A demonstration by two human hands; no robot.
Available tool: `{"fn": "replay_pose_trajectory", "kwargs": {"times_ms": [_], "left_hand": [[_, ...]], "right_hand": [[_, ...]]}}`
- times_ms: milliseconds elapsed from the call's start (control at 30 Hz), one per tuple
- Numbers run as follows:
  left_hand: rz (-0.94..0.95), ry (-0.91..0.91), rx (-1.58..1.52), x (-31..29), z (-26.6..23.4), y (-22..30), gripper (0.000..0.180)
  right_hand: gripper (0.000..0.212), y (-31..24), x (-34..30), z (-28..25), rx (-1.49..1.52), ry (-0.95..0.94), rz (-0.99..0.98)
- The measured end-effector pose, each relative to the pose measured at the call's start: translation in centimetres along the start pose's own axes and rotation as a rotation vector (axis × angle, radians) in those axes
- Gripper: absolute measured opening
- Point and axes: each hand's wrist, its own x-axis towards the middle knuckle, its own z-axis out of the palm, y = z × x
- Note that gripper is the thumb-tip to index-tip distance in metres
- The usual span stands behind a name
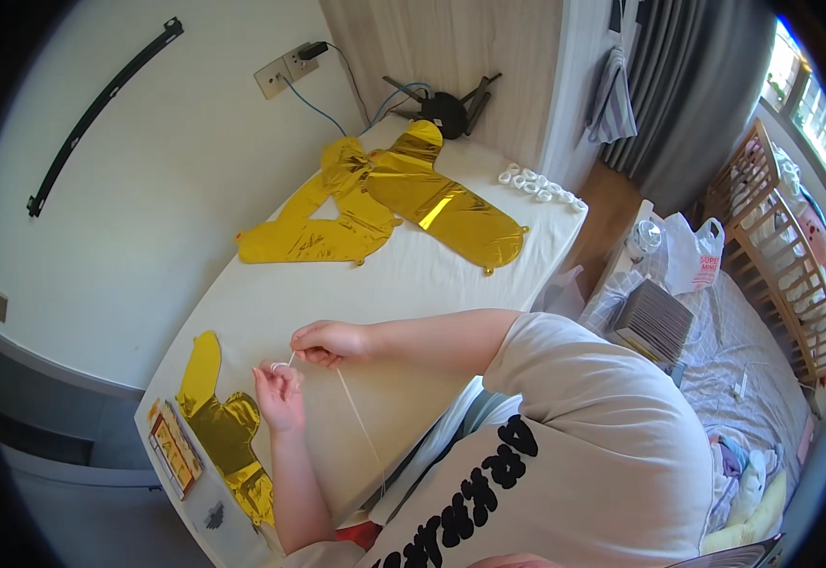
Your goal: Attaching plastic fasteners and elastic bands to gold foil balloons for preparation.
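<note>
Between my hands runs a thin white ribbon (pixel 360 414), its loose length trailing down toward my lap. My right hand (pixel 330 343) pinches it near the left fingertips. On my left hand (pixel 281 393) the ribbon seems looped around the curled fingers. Both hands are held close together above the white table (pixel 337 295). Flat gold foil balloons lie on the table: a long one (pixel 451 210) and a bent one (pixel 309 241) overlap at the back, and another (pixel 224 431) rests beside my left forearm.
Several small white rolls (pixel 541 186) stand along the table's far right edge. A black router (pixel 445 114) with antennas sits at the back by the wall. Printed packaging (pixel 175 449) lies at the left edge. To the right are a bed, a white plastic bag (pixel 694 254) and a wooden crib (pixel 780 251).
</note>
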Motion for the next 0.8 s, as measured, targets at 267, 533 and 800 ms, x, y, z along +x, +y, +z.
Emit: {"fn": "replay_pose_trajectory", "kwargs": {"times_ms": [267, 533, 800], "left_hand": [[0.176, 0.32, 0.868, 1.7, 7.0, -1.1, 0.036], [0.115, 0.196, 1.023, 0.1, 1.7, 0.9, 0.04], [-0.084, 0.111, 0.335, -1.0, 1.6, 1.9, 0.05]], "right_hand": [[0.021, -0.1, -1.4, -0.1, -0.193, -0.047, -0.003], [0.021, -1.2, -1.6, 0.1, 0.055, -0.116, -0.001], [0.022, -1.2, -1.5, 0.7, 0.193, -0.199, 0.056]]}}
